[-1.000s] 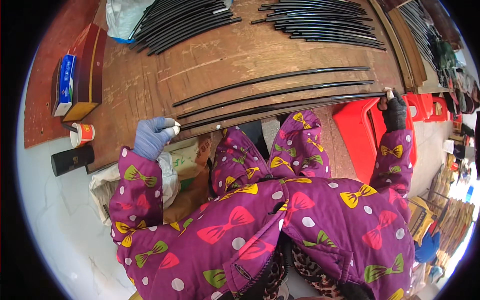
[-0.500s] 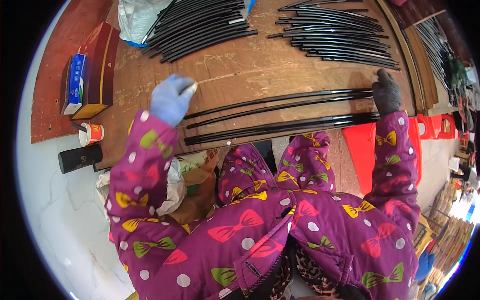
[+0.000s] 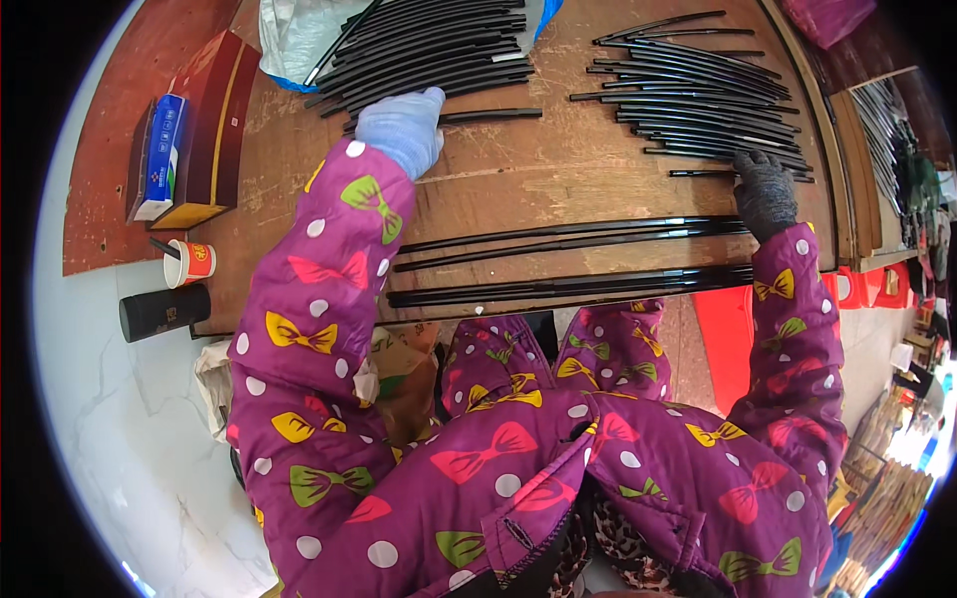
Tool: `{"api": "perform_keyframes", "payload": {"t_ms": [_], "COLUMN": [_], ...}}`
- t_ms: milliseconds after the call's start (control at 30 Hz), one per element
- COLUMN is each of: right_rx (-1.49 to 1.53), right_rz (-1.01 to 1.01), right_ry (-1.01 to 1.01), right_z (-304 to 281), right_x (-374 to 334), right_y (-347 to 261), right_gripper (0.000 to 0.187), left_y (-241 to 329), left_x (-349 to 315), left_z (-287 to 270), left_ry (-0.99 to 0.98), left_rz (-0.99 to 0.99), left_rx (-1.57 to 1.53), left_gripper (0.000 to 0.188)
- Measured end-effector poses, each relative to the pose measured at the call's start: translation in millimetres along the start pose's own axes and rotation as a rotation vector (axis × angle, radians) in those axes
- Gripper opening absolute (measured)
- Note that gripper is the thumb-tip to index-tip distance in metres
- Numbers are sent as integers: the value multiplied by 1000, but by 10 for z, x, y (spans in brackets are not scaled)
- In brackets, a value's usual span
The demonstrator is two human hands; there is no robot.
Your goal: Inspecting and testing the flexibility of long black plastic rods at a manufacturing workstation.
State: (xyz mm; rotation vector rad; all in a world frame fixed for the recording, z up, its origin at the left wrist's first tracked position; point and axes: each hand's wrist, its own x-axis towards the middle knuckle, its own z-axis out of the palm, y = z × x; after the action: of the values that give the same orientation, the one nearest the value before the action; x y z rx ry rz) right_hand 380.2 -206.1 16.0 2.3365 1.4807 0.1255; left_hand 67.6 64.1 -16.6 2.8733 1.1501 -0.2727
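My left hand (image 3: 401, 132), in a pale blue glove, is closed over a black rod (image 3: 493, 116) at the near edge of the left pile of rods (image 3: 434, 55). The rod sticks out on both sides of the hand. My right hand (image 3: 766, 194), in a dark grey glove, has its fingers bent down on a thinner black rod (image 3: 698, 173) at the near side of the right pile (image 3: 698, 90). Closer to me, several long black rods (image 3: 568, 288) lie crosswise along the table's near edge, with two more long rods (image 3: 573, 236) just behind them.
The brown wooden table (image 3: 498, 184) has a raised border on the right. At left stand a dark red box (image 3: 214, 130), a blue and white packet (image 3: 161, 149), a paper cup (image 3: 189, 264) and a black cylinder (image 3: 164, 312). A red stool (image 3: 723, 334) is below the table's right edge.
My left hand has moved away from me and right, from the long rods' ends to the left pile. My right hand has left the long rods' right ends for a rod by the right pile.
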Motion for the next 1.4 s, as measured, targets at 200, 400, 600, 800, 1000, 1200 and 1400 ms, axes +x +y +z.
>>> {"api": "perform_keyframes", "payload": {"t_ms": [200,400,600,800,1000,1200,1400], "right_rx": [42,132,533,892,938,959,790], "right_rz": [-85,-158,-255,-228,-339,-401,-415], "right_ry": [88,128,363,506,646,580,532], "right_z": [-43,17,-31,-172,-274,-306,-298], "right_x": [-82,-115,-248,-515,-648,-690,-731], "right_y": [13,-18,-99,-392,-543,-558,-510], "right_gripper": [39,42,35,20,19,22,30], "left_y": [-210,-313,-31,186,374,464,509], "left_x": [-406,-565,-646,-762,-1024,-1079,-1093], "left_z": [-104,-18,-132,-36,-137,-211,-205], "left_ry": [155,367,131,146,83,226,194], "left_rz": [-40,-11,-86,50,-54,189,205], "left_rx": [-227,-825,-1216,-1155,-1143,-820,-764], "left_gripper": [30,20,20,29,22,19,17]}}
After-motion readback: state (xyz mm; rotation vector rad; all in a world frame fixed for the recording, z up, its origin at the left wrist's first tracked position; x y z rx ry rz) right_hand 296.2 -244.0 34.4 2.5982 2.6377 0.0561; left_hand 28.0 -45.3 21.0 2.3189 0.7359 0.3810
